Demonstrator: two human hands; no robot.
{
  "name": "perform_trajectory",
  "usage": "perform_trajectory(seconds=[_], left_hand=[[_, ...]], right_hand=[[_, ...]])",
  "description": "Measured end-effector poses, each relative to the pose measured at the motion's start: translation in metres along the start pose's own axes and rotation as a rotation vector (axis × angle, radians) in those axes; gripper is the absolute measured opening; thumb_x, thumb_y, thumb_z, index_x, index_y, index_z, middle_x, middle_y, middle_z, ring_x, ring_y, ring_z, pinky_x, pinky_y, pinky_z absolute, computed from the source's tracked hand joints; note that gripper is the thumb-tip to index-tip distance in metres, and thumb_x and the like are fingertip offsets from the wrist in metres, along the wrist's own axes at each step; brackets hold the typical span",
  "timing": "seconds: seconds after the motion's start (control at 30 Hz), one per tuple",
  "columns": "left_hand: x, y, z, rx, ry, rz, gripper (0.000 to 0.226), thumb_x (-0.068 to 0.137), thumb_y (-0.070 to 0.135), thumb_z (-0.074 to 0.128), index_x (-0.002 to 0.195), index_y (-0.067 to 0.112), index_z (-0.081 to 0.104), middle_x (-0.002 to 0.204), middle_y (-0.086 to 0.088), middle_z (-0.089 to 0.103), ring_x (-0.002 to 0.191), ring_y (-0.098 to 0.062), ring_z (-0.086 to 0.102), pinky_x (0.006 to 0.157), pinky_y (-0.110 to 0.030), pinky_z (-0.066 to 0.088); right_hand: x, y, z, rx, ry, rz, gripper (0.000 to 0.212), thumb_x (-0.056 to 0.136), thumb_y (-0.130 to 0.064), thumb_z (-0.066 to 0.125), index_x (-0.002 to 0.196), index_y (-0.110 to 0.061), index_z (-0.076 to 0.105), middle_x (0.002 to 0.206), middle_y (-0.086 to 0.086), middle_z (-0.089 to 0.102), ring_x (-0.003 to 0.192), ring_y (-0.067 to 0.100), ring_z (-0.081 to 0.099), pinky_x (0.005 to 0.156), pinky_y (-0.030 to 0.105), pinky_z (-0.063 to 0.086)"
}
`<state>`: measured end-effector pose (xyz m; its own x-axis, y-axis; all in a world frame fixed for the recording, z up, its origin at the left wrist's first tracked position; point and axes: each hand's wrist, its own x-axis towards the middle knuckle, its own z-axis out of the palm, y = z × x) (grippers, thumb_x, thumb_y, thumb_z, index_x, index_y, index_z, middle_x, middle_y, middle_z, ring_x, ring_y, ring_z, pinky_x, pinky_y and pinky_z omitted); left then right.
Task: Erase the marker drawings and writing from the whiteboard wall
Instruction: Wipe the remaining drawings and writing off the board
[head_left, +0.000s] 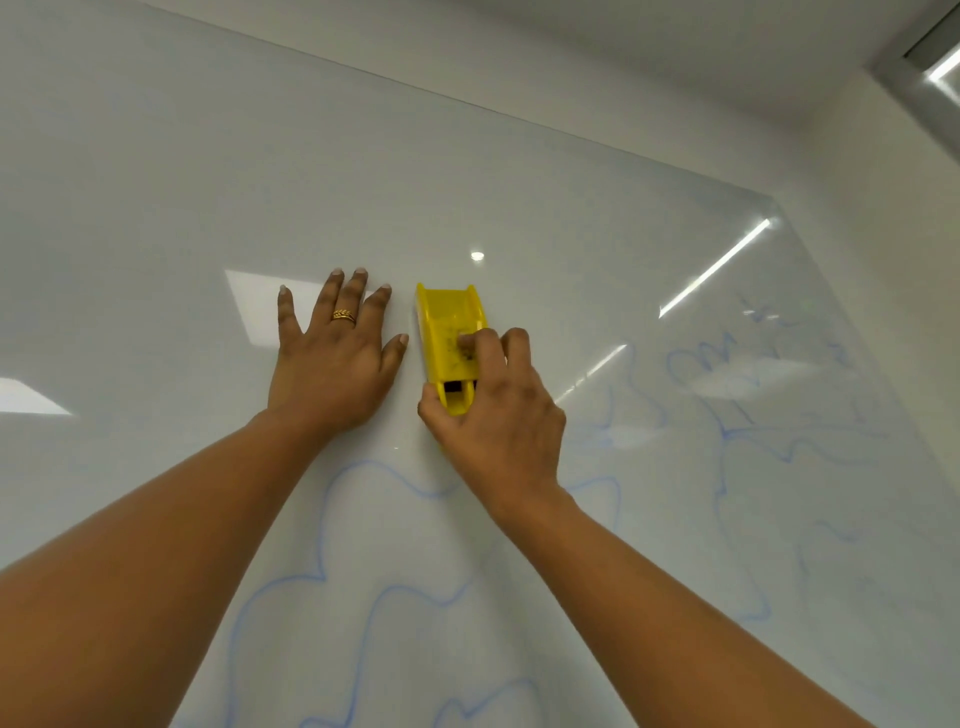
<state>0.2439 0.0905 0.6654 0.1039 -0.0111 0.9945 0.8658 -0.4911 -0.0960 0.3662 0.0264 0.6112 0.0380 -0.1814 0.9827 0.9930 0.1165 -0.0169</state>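
Observation:
A glossy whiteboard wall (208, 182) fills the view. My right hand (493, 410) grips a yellow plastic eraser (449, 325) and holds it flat against the board, thumb on its left side and fingers curled over its top. My left hand (332, 358) presses flat on the board just left of the eraser, fingers spread, with a gold ring on one finger. Blue wavy marker lines (374, 519) run below both hands. More faint blue drawings (727, 364) sit to the right. The board above the hands shows no marks.
The whiteboard's top edge (467, 101) meets a plain white wall above. A ceiling corner with a metal-framed light fixture (930, 62) is at the top right. Light reflections streak across the board's right half.

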Motion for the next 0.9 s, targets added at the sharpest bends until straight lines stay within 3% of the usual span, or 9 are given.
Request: perform_trajectory(seconds=[0.37, 0.57, 0.8, 0.9], left_hand=[[-0.006, 0.001, -0.003, -0.015, -0.028, -0.01, 0.055, 0.1, 0.04, 0.023, 0.15, 0.02, 0.014, 0.159, 0.0, 0.004, 0.146, -0.015, -0.006, 0.114, -0.048, -0.008], [-0.004, 0.001, -0.006, 0.013, -0.102, -0.001, 0.057, 0.1, 0.043, 0.02, 0.151, 0.022, 0.005, 0.159, 0.001, -0.005, 0.145, -0.015, -0.012, 0.113, -0.048, -0.011], [-0.003, -0.001, -0.009, 0.004, -0.138, 0.01, 0.057, 0.1, 0.043, 0.02, 0.151, 0.022, 0.004, 0.159, 0.001, -0.006, 0.145, -0.015, -0.013, 0.113, -0.048, -0.01], [-0.008, 0.004, -0.01, -0.022, -0.05, 0.001, 0.054, 0.099, 0.039, 0.029, 0.149, 0.019, 0.019, 0.158, -0.002, 0.009, 0.146, -0.018, -0.002, 0.114, -0.048, -0.005]], right_hand=[[0.019, 0.066, -0.026, -0.112, -0.01, 0.218, 0.046, 0.082, -0.042, 0.059, 0.119, -0.017, 0.045, 0.112, 0.005, 0.041, 0.091, 0.031, 0.056, 0.061, 0.03, 0.033], [0.02, 0.063, -0.024, -0.129, -0.008, 0.301, 0.045, 0.084, -0.039, 0.058, 0.121, -0.016, 0.044, 0.115, 0.007, 0.04, 0.093, 0.03, 0.055, 0.063, 0.03, 0.033], [0.004, 0.018, -0.01, -0.091, -0.021, 0.19, 0.045, 0.082, -0.039, 0.058, 0.119, -0.018, 0.044, 0.115, 0.007, 0.041, 0.092, 0.029, 0.054, 0.061, 0.031, 0.037], [-0.006, -0.001, -0.002, -0.061, 0.033, 0.074, 0.046, 0.07, -0.036, 0.071, 0.107, -0.013, 0.053, 0.1, 0.01, 0.05, 0.071, 0.028, 0.057, 0.048, 0.028, 0.036]])
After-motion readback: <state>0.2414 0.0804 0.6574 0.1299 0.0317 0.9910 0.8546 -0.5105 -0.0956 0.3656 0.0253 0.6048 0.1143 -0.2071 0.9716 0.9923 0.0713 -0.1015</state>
